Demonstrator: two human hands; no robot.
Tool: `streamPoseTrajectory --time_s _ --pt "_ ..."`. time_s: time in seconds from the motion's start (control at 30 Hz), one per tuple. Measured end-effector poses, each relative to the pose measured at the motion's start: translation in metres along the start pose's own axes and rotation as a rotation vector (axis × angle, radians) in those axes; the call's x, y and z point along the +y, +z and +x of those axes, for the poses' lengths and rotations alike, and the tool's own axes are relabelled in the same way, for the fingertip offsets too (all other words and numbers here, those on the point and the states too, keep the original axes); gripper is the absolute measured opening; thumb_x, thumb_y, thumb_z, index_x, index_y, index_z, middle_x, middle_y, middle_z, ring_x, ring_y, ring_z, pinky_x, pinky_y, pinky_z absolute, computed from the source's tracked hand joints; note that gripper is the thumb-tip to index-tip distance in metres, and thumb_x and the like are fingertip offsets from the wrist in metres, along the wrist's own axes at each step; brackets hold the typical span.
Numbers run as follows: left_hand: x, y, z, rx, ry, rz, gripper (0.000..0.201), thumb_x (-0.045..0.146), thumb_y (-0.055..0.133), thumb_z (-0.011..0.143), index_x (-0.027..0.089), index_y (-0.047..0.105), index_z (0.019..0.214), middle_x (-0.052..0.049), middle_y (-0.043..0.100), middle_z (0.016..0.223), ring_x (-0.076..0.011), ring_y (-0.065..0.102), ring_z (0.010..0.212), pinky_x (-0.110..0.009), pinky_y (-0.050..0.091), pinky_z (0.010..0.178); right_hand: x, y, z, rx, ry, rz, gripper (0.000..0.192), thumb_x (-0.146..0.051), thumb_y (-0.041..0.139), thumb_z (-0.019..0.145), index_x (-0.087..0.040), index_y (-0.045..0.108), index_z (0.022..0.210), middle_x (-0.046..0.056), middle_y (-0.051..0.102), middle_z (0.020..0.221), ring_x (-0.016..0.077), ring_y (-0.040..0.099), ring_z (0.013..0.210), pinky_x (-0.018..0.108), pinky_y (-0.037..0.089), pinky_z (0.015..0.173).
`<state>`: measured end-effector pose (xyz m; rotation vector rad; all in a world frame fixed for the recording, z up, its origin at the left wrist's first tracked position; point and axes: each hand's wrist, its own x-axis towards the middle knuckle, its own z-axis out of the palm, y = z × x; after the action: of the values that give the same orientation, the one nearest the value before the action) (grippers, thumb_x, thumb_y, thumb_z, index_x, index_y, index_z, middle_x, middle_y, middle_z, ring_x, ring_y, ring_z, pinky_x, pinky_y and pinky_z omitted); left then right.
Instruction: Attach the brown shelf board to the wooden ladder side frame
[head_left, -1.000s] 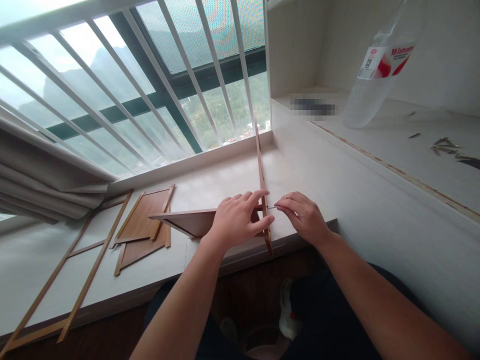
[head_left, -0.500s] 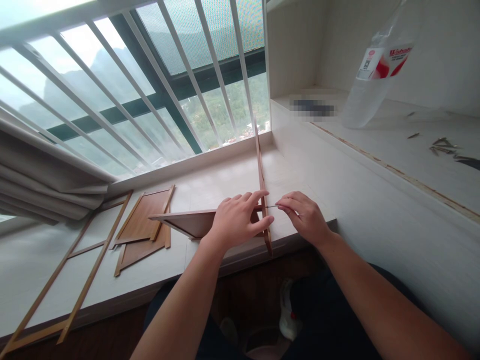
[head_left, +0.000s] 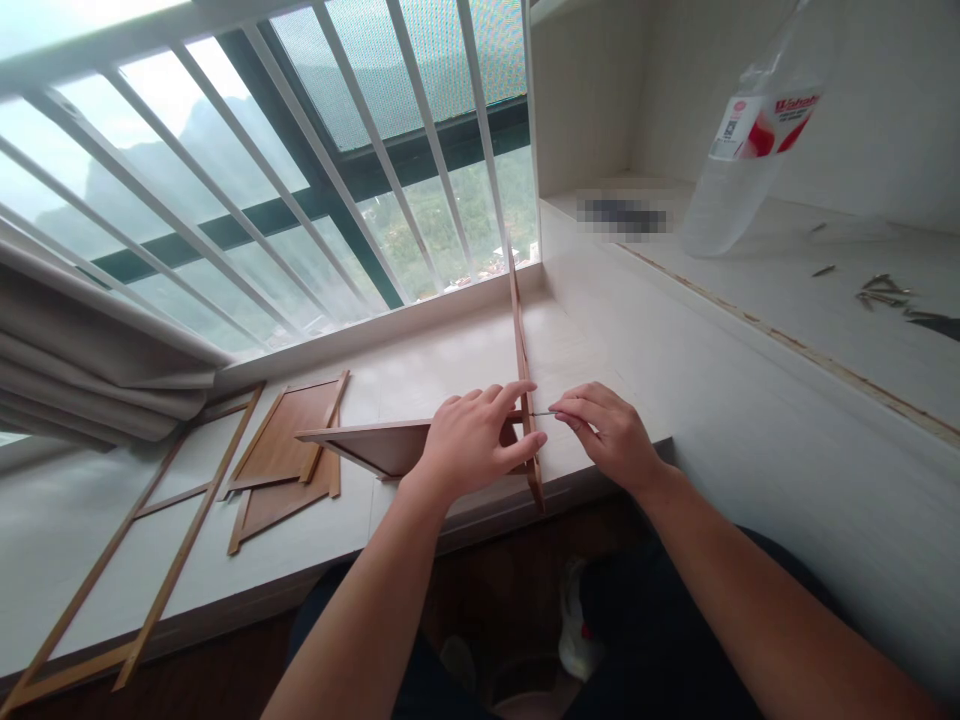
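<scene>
My left hand (head_left: 472, 440) rests over the end of a brown wooden panel (head_left: 382, 445), which stands on edge on the white sill. Its thumb and forefinger reach to an upright wooden frame (head_left: 520, 340) that meets the panel at a right angle. To the right of that frame, my right hand (head_left: 604, 425) is closed in a pinch on a thin metal rod (head_left: 543, 413). The rod's far end meets the frame at the joint; whether it is a screw or a tool I cannot tell.
Left on the sill (head_left: 420, 385) lie stacked wooden panels (head_left: 289, 425) and a ladder-like wooden frame (head_left: 202, 500). A raised shelf at right bears a plastic bottle (head_left: 724, 205) and several loose screws (head_left: 885, 290). A barred window (head_left: 330, 170) and grey curtain (head_left: 97, 350) stand behind.
Almost nothing differs. The view has shifted very slightly, and both hands keep their places at the joint.
</scene>
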<state>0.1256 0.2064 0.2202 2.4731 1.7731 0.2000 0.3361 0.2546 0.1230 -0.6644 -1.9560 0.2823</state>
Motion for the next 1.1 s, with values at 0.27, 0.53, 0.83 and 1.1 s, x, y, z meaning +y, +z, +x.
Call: streamPoseTrajectory --time_s 0.27,0.53,0.83,1.1 --pt "0.0004 0.0008 -0.0009 0.002 0.0 0.001 0.057 0.067 0.044 0.095 0.038 0.045 0.144 0.001 0.071 0.123 -0.0264 0.068 0.108 -0.041 0.048 0.088 -0.001 0.0004 0.0004 0.005 0.007 0.046 0.015 -0.016 0.061 0.098 -0.023 0.07 0.107 0.006 0.07 0.098 0.0189 0.063 0.094 0.035 0.053 0.085" --pt "0.0006 0.0007 -0.0009 0.005 0.0 0.003 0.056 0.067 0.045 0.095 0.039 0.045 0.144 0.001 0.071 0.122 -0.0267 0.068 0.108 -0.041 0.049 0.088 -0.0025 0.002 0.0005 -0.014 0.03 0.083 0.011 -0.017 0.061 0.098 -0.022 0.069 0.104 0.006 0.07 0.097 0.0183 0.063 0.094 0.035 0.053 0.085" --pt "0.001 0.0006 -0.0011 0.002 0.003 0.008 0.056 0.066 0.045 0.095 0.038 0.044 0.144 0.001 0.071 0.123 -0.0272 0.069 0.109 -0.042 0.049 0.087 -0.0019 0.0038 0.0004 -0.016 0.056 0.041 0.009 -0.019 0.061 0.098 -0.021 0.069 0.1 0.006 0.07 0.095 0.0194 0.063 0.093 0.036 0.053 0.085" --pt "0.0007 0.0009 -0.0012 0.002 -0.001 0.006 0.056 0.067 0.045 0.095 0.039 0.044 0.143 0.001 0.071 0.123 -0.0272 0.068 0.109 -0.041 0.048 0.088 -0.0046 0.0035 0.0005 0.022 0.059 0.043 0.01 -0.018 0.061 0.098 -0.021 0.07 0.102 0.006 0.069 0.095 0.0189 0.064 0.093 0.035 0.053 0.084"
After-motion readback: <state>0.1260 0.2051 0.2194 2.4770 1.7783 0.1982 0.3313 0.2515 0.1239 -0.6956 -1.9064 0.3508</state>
